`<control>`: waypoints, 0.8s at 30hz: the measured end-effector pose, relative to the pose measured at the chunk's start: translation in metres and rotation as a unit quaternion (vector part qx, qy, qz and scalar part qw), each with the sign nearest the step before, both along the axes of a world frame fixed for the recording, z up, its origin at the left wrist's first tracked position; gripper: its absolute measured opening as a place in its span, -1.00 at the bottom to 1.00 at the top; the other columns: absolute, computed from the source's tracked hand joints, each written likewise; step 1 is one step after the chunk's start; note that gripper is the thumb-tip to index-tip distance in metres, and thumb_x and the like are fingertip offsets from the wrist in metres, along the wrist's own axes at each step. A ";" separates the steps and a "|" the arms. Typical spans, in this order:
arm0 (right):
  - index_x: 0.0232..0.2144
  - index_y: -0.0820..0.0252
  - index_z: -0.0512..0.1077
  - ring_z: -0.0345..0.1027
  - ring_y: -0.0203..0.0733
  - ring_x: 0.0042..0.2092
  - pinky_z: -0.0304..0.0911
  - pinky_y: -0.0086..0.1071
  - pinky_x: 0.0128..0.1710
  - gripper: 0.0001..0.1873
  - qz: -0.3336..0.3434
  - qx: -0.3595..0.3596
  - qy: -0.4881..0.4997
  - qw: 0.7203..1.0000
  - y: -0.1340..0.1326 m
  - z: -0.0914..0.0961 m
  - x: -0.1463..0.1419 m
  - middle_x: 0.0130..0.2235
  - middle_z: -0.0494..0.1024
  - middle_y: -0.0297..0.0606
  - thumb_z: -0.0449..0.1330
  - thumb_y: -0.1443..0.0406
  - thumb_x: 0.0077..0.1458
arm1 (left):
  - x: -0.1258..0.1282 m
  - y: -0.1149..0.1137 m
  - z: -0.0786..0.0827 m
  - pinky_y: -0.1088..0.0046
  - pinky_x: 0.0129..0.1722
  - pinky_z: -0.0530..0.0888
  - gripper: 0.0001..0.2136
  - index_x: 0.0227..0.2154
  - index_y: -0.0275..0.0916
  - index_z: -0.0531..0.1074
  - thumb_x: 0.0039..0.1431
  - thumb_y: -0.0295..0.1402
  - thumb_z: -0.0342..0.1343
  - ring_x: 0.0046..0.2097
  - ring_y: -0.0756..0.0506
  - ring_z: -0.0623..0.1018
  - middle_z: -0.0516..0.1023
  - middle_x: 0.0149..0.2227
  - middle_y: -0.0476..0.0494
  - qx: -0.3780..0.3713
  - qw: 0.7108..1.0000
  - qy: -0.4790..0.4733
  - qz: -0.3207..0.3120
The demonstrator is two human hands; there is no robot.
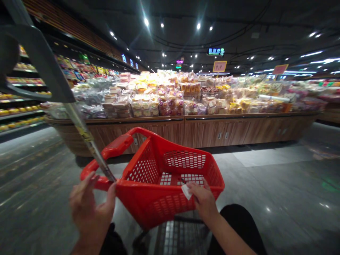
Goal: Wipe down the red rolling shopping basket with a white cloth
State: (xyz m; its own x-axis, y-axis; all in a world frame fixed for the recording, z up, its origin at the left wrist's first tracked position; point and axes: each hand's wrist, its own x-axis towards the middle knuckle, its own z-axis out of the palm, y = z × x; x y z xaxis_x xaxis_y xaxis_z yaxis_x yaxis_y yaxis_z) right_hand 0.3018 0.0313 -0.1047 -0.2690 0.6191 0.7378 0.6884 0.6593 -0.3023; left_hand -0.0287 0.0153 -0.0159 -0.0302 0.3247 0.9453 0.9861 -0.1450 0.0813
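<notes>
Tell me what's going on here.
A person stands in a supermarket at a red plastic mesh basket resting on a grey wire cart. Their right hand pinches a small white paper slip at the basket's rim; their left hand is beside a long grey pole. A wooden counter of bagged pastries lies ahead.

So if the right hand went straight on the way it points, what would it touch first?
The right hand would probably meet the red basket's far mesh wall, though depth is hard to judge here.
</notes>
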 end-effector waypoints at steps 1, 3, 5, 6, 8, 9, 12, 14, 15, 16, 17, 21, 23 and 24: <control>-0.27 0.09 0.40 0.41 -0.18 -0.02 -0.25 -0.07 0.26 -0.61 0.007 -0.001 0.012 1.000 0.001 0.003 -0.013 -0.10 0.56 -0.31 -0.01 0.56 -0.10 | 0.015 -0.004 -0.007 0.01 0.11 0.29 -0.50 0.06 -0.26 0.21 0.05 -0.33 0.16 0.11 -0.29 0.34 0.36 0.06 -0.34 -0.007 1.000 -0.004 -0.029; -0.29 0.09 0.40 0.42 -0.19 -0.03 -0.27 -0.09 0.27 -0.64 0.019 -0.001 0.030 0.999 0.002 0.009 -0.034 -0.11 0.57 -0.32 0.00 0.55 -0.07 | 0.047 -0.007 -0.022 0.07 0.10 0.31 -0.62 0.00 -0.19 0.27 0.09 -0.40 0.10 0.07 -0.21 0.40 0.40 0.01 -0.26 -0.082 0.984 0.038 -0.154; -0.31 0.10 0.41 0.42 -0.21 -0.04 -0.32 -0.10 0.27 -0.68 0.023 -0.006 0.039 0.999 0.002 0.011 -0.043 -0.12 0.58 -0.32 0.01 0.54 -0.03 | 0.073 -0.001 -0.037 0.08 0.11 0.29 -0.66 -0.01 -0.21 0.29 0.12 -0.41 0.06 0.07 -0.20 0.40 0.43 0.00 -0.25 -0.135 0.967 0.076 -0.202; -0.32 0.10 0.41 0.42 -0.21 -0.04 -0.35 -0.10 0.28 -0.69 0.022 -0.009 0.039 0.999 0.001 0.011 -0.042 -0.12 0.58 -0.32 0.01 0.54 -0.02 | 0.083 0.004 -0.043 0.06 0.11 0.27 -0.66 -0.01 -0.24 0.30 0.13 -0.39 0.06 0.06 -0.21 0.40 0.45 0.00 -0.25 -0.146 0.964 0.094 -0.201; -0.32 0.09 0.41 0.41 -0.21 -0.02 -0.41 -0.09 0.28 -0.69 0.009 -0.013 0.039 0.999 -0.002 0.009 -0.031 -0.12 0.57 -0.33 0.01 0.54 -0.01 | 0.094 0.014 -0.051 0.03 0.11 0.23 -0.68 -0.03 -0.26 0.34 0.14 -0.34 0.05 0.03 -0.23 0.43 0.49 -0.03 -0.24 -0.172 0.964 0.113 -0.169; -0.32 0.09 0.41 0.41 -0.20 -0.02 -0.43 -0.07 0.28 -0.69 -0.001 -0.014 0.040 0.999 -0.004 0.007 -0.022 -0.12 0.58 -0.34 0.02 0.54 -0.02 | 0.096 0.018 -0.052 0.03 0.11 0.22 -0.69 -0.05 -0.26 0.38 0.14 -0.33 0.05 0.00 -0.23 0.45 0.51 -0.05 -0.22 -0.181 0.965 0.116 -0.152; -0.33 0.08 0.40 0.42 -0.17 -0.04 -0.50 -0.02 0.27 -0.68 -0.024 -0.014 0.036 0.999 -0.007 0.001 0.003 -0.13 0.58 -0.35 0.03 0.55 -0.05 | 0.096 0.023 -0.049 0.10 0.06 0.25 -0.75 -0.13 -0.20 0.45 0.16 -0.31 0.03 -0.08 -0.20 0.49 0.57 -0.15 -0.16 -0.212 0.962 0.113 -0.128; -0.32 0.08 0.41 0.44 -0.15 -0.06 -0.50 0.01 0.27 -0.67 -0.030 -0.011 0.027 0.999 -0.007 0.000 0.008 -0.13 0.58 -0.34 0.02 0.55 -0.05 | 0.095 0.022 -0.045 0.14 0.02 0.28 -0.78 -0.18 -0.18 0.48 0.16 -0.31 0.02 -0.13 -0.18 0.49 0.58 -0.21 -0.13 -0.228 0.960 0.104 -0.124; -0.31 0.08 0.41 0.44 -0.14 -0.07 -0.48 0.02 0.27 -0.67 -0.027 -0.009 0.022 0.999 -0.006 0.000 0.005 -0.14 0.58 -0.34 0.02 0.55 -0.04 | 0.095 0.021 -0.043 0.15 0.00 0.29 -0.79 -0.20 -0.17 0.49 0.17 -0.31 0.02 -0.14 -0.18 0.49 0.58 -0.24 -0.12 -0.233 0.960 0.099 -0.121; -0.31 0.08 0.41 0.45 -0.14 -0.07 -0.45 0.01 0.27 -0.67 -0.022 -0.010 0.020 1.000 -0.005 0.002 -0.001 -0.14 0.58 -0.33 0.02 0.54 -0.04 | 0.094 0.020 -0.042 0.16 -0.01 0.29 -0.80 -0.22 -0.17 0.50 0.17 -0.30 0.01 -0.15 -0.18 0.49 0.58 -0.25 -0.12 -0.235 0.960 0.096 -0.117; -0.31 0.07 0.42 0.44 -0.15 -0.06 -0.43 0.01 0.27 -0.67 -0.019 -0.012 0.022 0.999 -0.004 0.003 -0.008 -0.14 0.58 -0.33 0.02 0.54 -0.03 | 0.094 0.020 -0.041 0.16 -0.02 0.29 -0.80 -0.23 -0.16 0.51 0.17 -0.30 0.01 -0.15 -0.18 0.49 0.58 -0.26 -0.12 -0.234 0.961 0.096 -0.114; -0.31 0.08 0.42 0.43 -0.17 -0.05 -0.45 0.00 0.27 -0.66 -0.007 -0.021 0.026 0.999 -0.003 0.009 -0.022 -0.13 0.58 -0.33 0.02 0.54 -0.04 | 0.087 0.021 -0.041 0.18 -0.01 0.27 -0.80 -0.24 -0.15 0.50 0.18 -0.28 0.01 -0.14 -0.18 0.48 0.58 -0.25 -0.10 -0.230 0.961 0.111 -0.108; -0.29 0.07 0.42 0.43 -0.17 -0.05 -0.51 0.00 0.27 -0.65 0.000 -0.025 0.003 1.000 -0.005 0.008 -0.010 -0.12 0.57 -0.35 0.03 0.54 -0.05 | 0.082 0.023 -0.041 0.19 -0.01 0.27 -0.81 -0.23 -0.15 0.49 0.17 -0.28 0.01 -0.14 -0.17 0.47 0.58 -0.25 -0.10 -0.232 0.960 0.117 -0.107; -0.28 0.07 0.41 0.43 -0.18 -0.04 -0.53 -0.01 0.27 -0.64 -0.001 -0.027 -0.009 1.000 -0.006 0.006 0.000 -0.11 0.57 -0.35 0.03 0.54 -0.06 | 0.080 0.024 -0.041 0.19 -0.01 0.26 -0.81 -0.23 -0.15 0.49 0.18 -0.28 0.01 -0.14 -0.17 0.47 0.57 -0.24 -0.10 -0.234 0.959 0.119 -0.106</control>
